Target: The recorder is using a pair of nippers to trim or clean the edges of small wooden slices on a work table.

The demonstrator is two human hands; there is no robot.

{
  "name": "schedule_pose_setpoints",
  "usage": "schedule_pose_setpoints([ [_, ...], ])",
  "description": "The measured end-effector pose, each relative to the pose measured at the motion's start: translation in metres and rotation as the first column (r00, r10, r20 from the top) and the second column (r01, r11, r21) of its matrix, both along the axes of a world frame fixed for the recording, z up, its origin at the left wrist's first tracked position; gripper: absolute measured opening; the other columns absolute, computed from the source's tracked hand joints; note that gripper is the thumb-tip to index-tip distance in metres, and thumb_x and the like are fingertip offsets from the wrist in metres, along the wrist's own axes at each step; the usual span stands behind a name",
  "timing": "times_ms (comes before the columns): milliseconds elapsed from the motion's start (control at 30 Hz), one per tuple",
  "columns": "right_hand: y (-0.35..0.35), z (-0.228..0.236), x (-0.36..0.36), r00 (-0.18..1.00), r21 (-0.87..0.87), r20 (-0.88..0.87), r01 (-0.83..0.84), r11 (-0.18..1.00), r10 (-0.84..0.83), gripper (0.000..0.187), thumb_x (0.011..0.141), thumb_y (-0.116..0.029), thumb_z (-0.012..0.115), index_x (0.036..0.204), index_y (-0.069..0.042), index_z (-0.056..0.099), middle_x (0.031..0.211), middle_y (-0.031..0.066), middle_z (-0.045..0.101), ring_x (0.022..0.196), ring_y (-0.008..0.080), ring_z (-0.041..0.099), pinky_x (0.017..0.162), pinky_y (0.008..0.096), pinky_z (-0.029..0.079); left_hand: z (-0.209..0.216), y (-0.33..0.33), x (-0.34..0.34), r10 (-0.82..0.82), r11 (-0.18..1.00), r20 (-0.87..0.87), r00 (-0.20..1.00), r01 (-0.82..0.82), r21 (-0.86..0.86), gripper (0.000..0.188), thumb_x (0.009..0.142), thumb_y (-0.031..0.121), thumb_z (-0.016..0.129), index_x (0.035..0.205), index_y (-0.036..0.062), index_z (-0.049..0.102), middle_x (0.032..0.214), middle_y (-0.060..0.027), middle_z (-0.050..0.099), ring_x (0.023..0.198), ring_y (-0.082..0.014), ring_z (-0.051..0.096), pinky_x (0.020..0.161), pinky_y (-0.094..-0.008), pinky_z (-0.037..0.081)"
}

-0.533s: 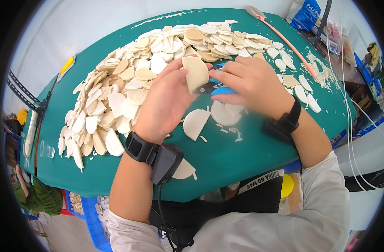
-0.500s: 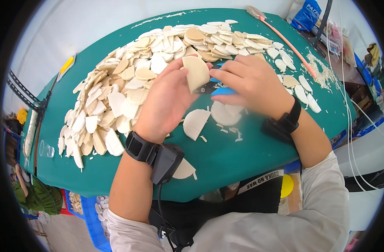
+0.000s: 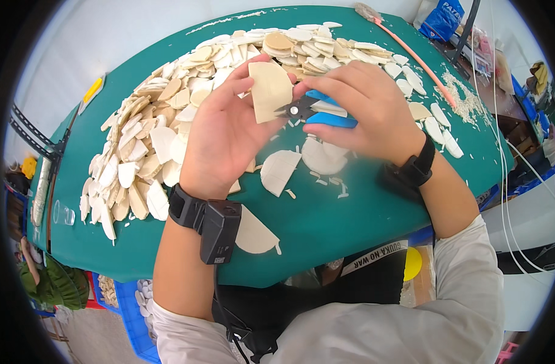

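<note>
My left hand [image 3: 219, 130] holds a flat cream piece [image 3: 270, 91] with one rounded end, upright between thumb and fingers. My right hand [image 3: 368, 109] is wrapped round blue-handled nippers [image 3: 326, 115]. Their dark jaws touch the lower right edge of the cream piece; whether they bite into it I cannot tell. Below the hands lie a pale half-round piece [image 3: 281, 173] and other white pieces [image 3: 323, 156], with small offcut strips [image 3: 343, 189] around them. Another pale piece [image 3: 256, 230] rests beside my left wrist.
A large heap of similar cream and white pieces [image 3: 162, 142] covers the green table [image 3: 326, 233] on the left and back. A brush with a pink handle [image 3: 414, 54] lies at the right, by a pile of scraps [image 3: 468, 106]. A clear cup [image 3: 64, 212] sits far left.
The left hand has moved slightly left and up with the cream piece, which is now more upright. The nippers have turned into fuller view, their jaws now at the piece's edge.
</note>
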State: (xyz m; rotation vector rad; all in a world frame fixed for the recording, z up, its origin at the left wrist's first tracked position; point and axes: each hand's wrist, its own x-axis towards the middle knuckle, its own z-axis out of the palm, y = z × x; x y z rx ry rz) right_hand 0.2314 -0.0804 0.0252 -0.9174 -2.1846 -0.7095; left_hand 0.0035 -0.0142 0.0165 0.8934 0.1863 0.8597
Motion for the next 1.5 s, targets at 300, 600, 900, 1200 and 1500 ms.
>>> schedule_pose_setpoints([
  [300, 0.0, -0.001, -0.001, 0.999, 0.027, -0.054, -0.004, 1.0, 0.005, 0.05, 0.079, -0.035, 0.084, 0.118, -0.009, 0.067, 0.097, 0.0064, 0.065, 0.085, 0.0267, 0.062, 0.074, 0.0375, 0.049, -0.001, -0.002, 0.002, -0.039, 0.998, 0.036, 0.999, 0.041, -0.044, 0.04, 0.104, 0.017, 0.052, 0.142, 0.0038, 0.047, 0.133, -0.0182, 0.059, 0.121, -0.0333, 0.062, 0.105, -0.046, 0.05],
  [600, 0.002, -0.002, 0.001, 0.997, 0.045, -0.078, 0.019, 0.999, -0.016, 0.049, 0.078, -0.034, 0.083, 0.117, -0.008, 0.067, 0.099, 0.007, 0.065, 0.087, 0.0271, 0.062, 0.076, 0.0376, 0.049, -0.004, 0.0, 0.004, -0.016, 0.995, 0.061, 0.998, 0.022, -0.101, 0.036, 0.105, 0.016, 0.052, 0.138, 0.0021, 0.046, 0.135, -0.0228, 0.056, 0.125, -0.0346, 0.058, 0.109, -0.0486, 0.048],
  [900, 0.004, -0.003, 0.001, 0.997, 0.082, -0.071, 0.035, 0.996, -0.029, 0.047, 0.078, -0.034, 0.083, 0.114, -0.007, 0.068, 0.097, 0.0072, 0.065, 0.086, 0.0265, 0.062, 0.074, 0.0374, 0.05, -0.004, 0.0, 0.004, 0.028, 0.992, 0.022, 0.999, -0.025, -0.12, 0.038, 0.107, 0.02, 0.05, 0.14, 0.0022, 0.044, 0.125, -0.0265, 0.061, 0.11, -0.0332, 0.064, 0.1, -0.0408, 0.055],
  [1200, 0.007, -0.007, 0.002, 0.992, 0.108, -0.106, 0.077, 0.991, -0.065, 0.042, 0.081, -0.038, 0.081, 0.108, -0.007, 0.071, 0.089, 0.0063, 0.067, 0.079, 0.0255, 0.067, 0.066, 0.035, 0.053, -0.005, 0.0, 0.005, 0.116, 0.983, 0.005, 0.993, -0.114, -0.147, 0.041, 0.105, 0.018, 0.055, 0.14, 0.0014, 0.039, 0.12, -0.0278, 0.055, 0.118, -0.038, 0.061, 0.107, -0.0417, 0.052],
  [1500, 0.006, -0.01, 0.004, 0.979, 0.071, -0.124, 0.169, 0.983, -0.159, 0.041, 0.083, -0.041, 0.079, 0.107, -0.008, 0.072, 0.084, 0.0045, 0.066, 0.076, 0.0245, 0.066, 0.063, 0.0344, 0.053, -0.007, 0.001, 0.008, 0.2, 0.967, 0.041, 0.979, -0.19, -0.167, 0.02, 0.099, 0.011, 0.065, 0.113, 0.0049, 0.052, 0.109, -0.0157, 0.06, 0.119, -0.0374, 0.061, 0.109, -0.0469, 0.048],
])
